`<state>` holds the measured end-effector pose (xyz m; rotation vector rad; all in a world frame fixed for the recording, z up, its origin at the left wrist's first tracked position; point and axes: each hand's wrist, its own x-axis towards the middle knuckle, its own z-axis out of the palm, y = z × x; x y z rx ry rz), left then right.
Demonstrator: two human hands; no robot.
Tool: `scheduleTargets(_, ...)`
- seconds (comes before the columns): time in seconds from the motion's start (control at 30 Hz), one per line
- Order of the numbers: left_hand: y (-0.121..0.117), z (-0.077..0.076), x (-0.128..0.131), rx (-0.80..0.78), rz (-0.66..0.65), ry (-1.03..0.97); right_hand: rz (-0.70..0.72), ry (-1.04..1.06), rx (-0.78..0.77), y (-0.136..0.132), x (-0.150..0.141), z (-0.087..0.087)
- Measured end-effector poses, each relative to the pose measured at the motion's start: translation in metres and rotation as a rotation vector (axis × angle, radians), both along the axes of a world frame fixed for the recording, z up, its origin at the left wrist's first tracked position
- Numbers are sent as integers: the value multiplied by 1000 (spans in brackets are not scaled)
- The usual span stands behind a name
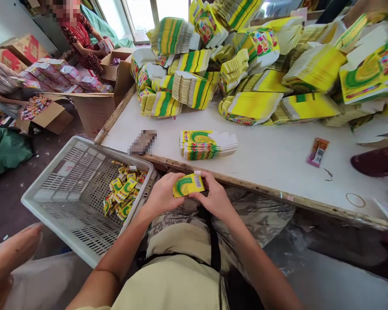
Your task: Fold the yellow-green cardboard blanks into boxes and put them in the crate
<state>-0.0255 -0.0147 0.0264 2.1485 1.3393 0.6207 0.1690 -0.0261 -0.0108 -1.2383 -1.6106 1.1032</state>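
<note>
A small yellow and green carton [188,185] is held between my two hands above my lap, just off the table's front edge. My left hand [164,191] grips its left end with fingers and thumb. At the right end, my right hand [215,193] pinches it, with something white at a fingertip. Just beyond, a short stack of flat cartons [200,145] lies on the white table [261,159]. To my left, a grey plastic crate [80,181] holds a heap of small yellow cartons [126,191].
Bundles of flat yellow cartons [194,88] are piled along the table's far side. A small packet [317,151], a rubber band [355,199] and a dark cylindrical object [377,161] lie at right. Other people work among boxes at left; someone's arm [13,254] is close by.
</note>
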Motion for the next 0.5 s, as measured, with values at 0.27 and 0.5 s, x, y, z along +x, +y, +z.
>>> scheduleTargets(0.27, 2, 32, -113, -5, 330, 379, -240, -294, 300, 60, 35, 30)
scheduleTargets(0.5, -48, 83, -52, -204, -124, -409, -234, -612, 324, 129, 44, 14)
